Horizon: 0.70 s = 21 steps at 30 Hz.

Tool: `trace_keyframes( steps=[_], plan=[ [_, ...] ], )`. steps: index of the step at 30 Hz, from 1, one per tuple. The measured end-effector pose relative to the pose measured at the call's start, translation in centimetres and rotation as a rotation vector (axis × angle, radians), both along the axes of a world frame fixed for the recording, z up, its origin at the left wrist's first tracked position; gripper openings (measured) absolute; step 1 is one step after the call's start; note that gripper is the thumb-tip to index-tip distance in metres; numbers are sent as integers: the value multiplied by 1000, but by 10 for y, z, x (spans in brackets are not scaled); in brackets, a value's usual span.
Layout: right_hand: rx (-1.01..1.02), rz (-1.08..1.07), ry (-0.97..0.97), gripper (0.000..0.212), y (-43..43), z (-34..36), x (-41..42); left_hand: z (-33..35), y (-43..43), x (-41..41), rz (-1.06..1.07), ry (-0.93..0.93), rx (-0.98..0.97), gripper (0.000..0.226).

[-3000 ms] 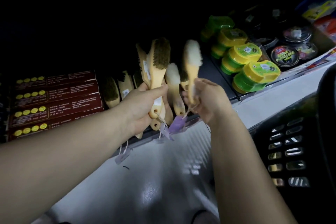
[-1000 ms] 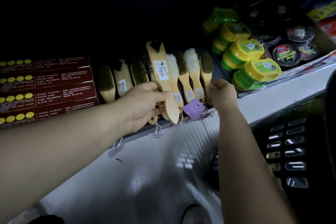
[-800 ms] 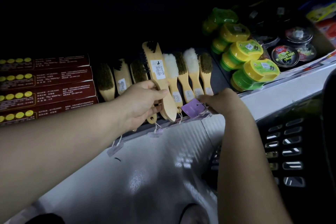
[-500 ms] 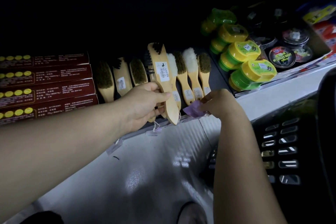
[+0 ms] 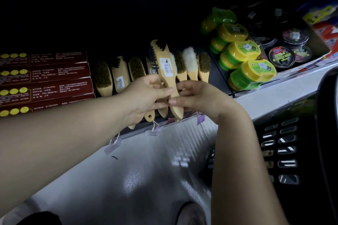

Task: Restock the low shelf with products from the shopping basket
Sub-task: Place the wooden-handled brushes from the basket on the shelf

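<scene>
Two bare arms reach in from the bottom edge, and your hands meet just above the middle of the view. Your left hand [image 5: 144,97] comes in from 8 o'clock on a straight forearm. Its grip is closed, with the thumb laid across the front and the fingers curled behind the handle of the labelled wooden brush [image 5: 165,71]. At least one more handle pokes out below the same fist.

Your right hand [image 5: 199,98] rises from 5 o'clock with the wrist bent toward 9 o'clock. Its grip is nearly closed: thumb and forefinger pinch that same handle from the right, the fingertip touching your left fingers.

The brush stands almost upright, head leaning toward 11 o'clock, dark bristles showing at its top and left edge. It is in front of the row of brushes [image 5: 190,64] lying on the low shelf [image 5: 217,76].

Red boxes [image 5: 43,78] are stacked at 9 o'clock, yellow-green tubs [image 5: 245,60] at 2 o'clock, and black tins [image 5: 281,56] just beyond them. The shopping basket [image 5: 285,142] sits at 4 o'clock beside your right forearm. Paper tags [image 5: 152,130] dangle on strings below your hands.
</scene>
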State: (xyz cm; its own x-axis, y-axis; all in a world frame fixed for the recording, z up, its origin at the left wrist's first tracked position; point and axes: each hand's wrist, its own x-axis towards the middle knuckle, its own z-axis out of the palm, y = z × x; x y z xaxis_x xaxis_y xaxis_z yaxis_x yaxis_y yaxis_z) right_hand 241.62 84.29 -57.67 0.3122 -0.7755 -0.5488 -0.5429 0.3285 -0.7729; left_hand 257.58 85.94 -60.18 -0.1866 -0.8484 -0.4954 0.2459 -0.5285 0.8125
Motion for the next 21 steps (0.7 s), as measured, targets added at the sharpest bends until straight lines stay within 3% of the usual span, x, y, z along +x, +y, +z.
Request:
trace_keyframes(
  steps=[3, 5, 8, 11, 14, 16, 21],
  plan=[
    [-107, -110, -103, 22, -2, -9, -5, 4, -4, -1, -21, 28, -18, 15],
    [-191, -288, -116, 14, -4, -16, -12, 4, -5, 0, -75, -57, -78, 22],
    [-337, -676, -3, 18, -12, -33, -26, -2, -5, 4, -301, -485, -362, 33],
    [-449, -914, 287, 26, -18, -50, -38, -8, -1, 8, -609, -816, -631, 47],
    [-452, -935, 401, 30, -21, -61, -42, -21, 2, 6, -834, -1050, -802, 60],
    [-427, -902, 412, 30, -25, -64, -41, -28, 1, 5, -924, -1155, -811, 64],
    [-288, -733, 682, 30, -36, -70, -48, -35, 0, 6, -1018, -1239, -779, 62]
  ],
)
